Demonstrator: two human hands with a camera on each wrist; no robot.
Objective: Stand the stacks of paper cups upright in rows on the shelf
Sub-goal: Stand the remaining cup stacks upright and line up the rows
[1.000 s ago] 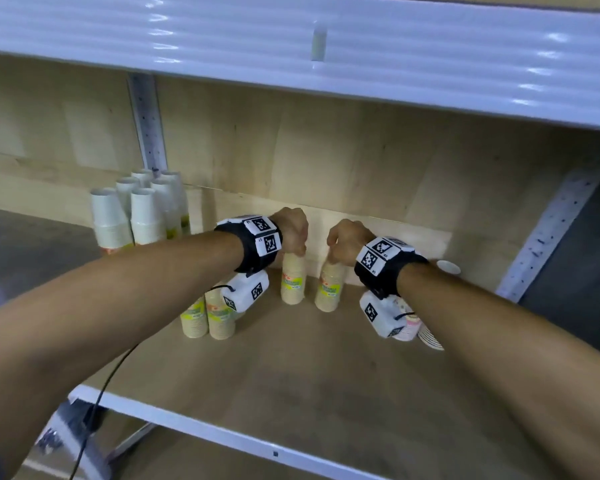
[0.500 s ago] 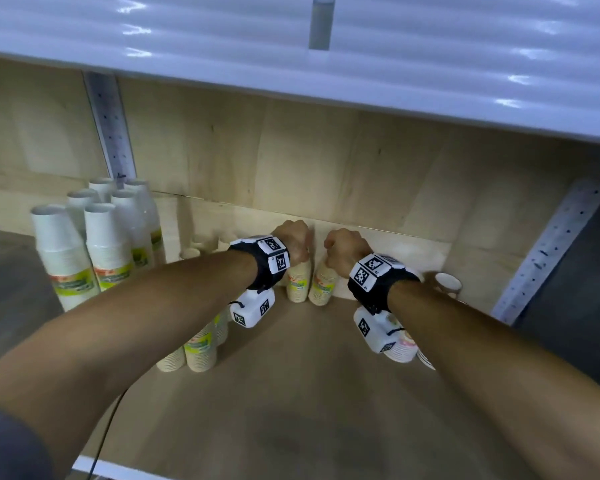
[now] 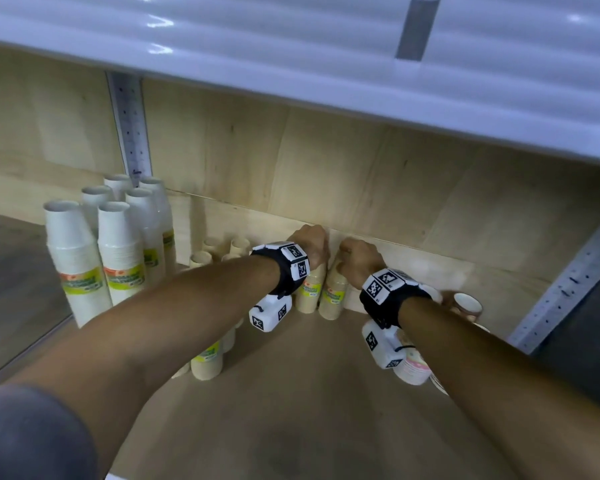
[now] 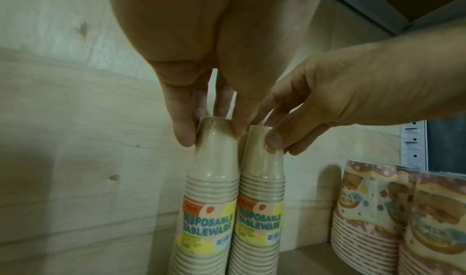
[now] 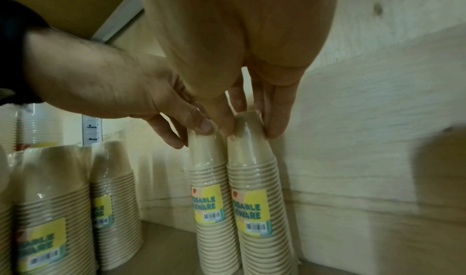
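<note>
L hand point(image 4: 201, 60) pinches top of one tan ribbed cup stack point(image 4: 209, 209) | R hand point(image 5: 227, 50) pinches its twin point(image 5: 254, 199); both plastic-wrapped, tapered, upright, touching, at back of wood-grain shelf point(image 3: 291, 393) | white stacks point(image 3: 118, 258) far left; printed stacks point(image 4: 365, 219) right

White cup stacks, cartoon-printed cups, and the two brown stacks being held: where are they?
White cup stacks point(image 3: 120, 268), head view, side of a front stack.
Cartoon-printed cups point(image 4: 373, 209), left wrist view, printed wrapper.
Brown stacks point(image 5: 252, 209), right wrist view, label of the right-hand one.
</note>
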